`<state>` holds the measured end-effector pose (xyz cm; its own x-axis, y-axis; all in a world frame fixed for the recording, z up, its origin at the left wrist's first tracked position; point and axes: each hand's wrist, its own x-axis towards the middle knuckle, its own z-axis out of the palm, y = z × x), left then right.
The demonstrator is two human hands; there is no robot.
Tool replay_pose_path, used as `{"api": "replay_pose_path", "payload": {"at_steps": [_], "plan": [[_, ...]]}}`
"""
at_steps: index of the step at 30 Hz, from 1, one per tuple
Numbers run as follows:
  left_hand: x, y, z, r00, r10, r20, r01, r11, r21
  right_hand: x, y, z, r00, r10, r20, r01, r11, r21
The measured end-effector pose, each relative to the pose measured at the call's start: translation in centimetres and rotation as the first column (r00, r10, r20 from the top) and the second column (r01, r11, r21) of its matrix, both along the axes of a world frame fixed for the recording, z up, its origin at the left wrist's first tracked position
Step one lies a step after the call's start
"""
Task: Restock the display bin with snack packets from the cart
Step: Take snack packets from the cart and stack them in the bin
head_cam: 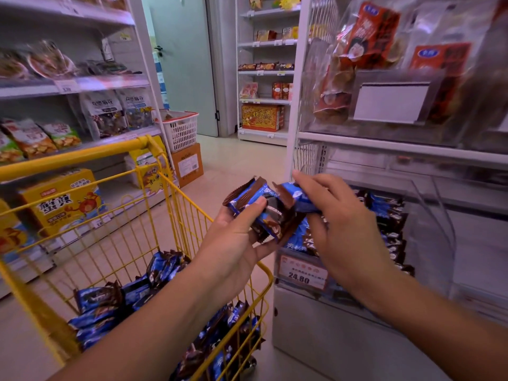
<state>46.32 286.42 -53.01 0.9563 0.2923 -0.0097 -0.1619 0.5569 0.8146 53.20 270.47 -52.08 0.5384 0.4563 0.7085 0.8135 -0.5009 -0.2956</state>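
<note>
Both hands hold snack packets beside the display bin

Blue-brown snack packets held above yellow cart, beside display bin

Both bare forearms reach forward, hands raised close together. The left hand is palm-up, thumb clamped down in a firm grip on what it holds. The right hand, back toward the camera, pinches with curled fingers, index finger extended.
</note>
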Motion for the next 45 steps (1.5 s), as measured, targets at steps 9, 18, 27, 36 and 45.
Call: {"api": "replay_pose_path", "payload": {"at_steps": [9,18,27,36,45], "plan": [[-0.3,-1.1,-0.1,0.999,0.042,0.024,-0.039,0.992,-0.119,-1.1,0.7,-0.6,0.905,0.299,-0.304,-0.211,0.933,0.291],[0.0,-1.8,0.0,0.997,0.071,0.019,-0.068,0.988,-0.137,-0.5,0.0,-0.2,0.638,0.570,-0.517,-0.174,0.762,0.624],[0.9,-4.0,0.9,0.997,0.073,0.019,-0.071,0.994,-0.082,0.4,-0.8,0.6,0.467,0.625,-0.626,-0.237,0.770,0.592],[3.1,-6.4,2.1,0.990,-0.121,-0.075,0.134,0.969,0.206,2.6,-5.0,1.6,0.378,0.494,-0.783,-0.370,0.856,0.361],[5.4,-5.8,1.1,0.998,-0.026,-0.055,0.058,0.694,0.718,7.3,-9.1,4.1,0.702,0.125,-0.701,-0.126,0.991,0.051]]}}
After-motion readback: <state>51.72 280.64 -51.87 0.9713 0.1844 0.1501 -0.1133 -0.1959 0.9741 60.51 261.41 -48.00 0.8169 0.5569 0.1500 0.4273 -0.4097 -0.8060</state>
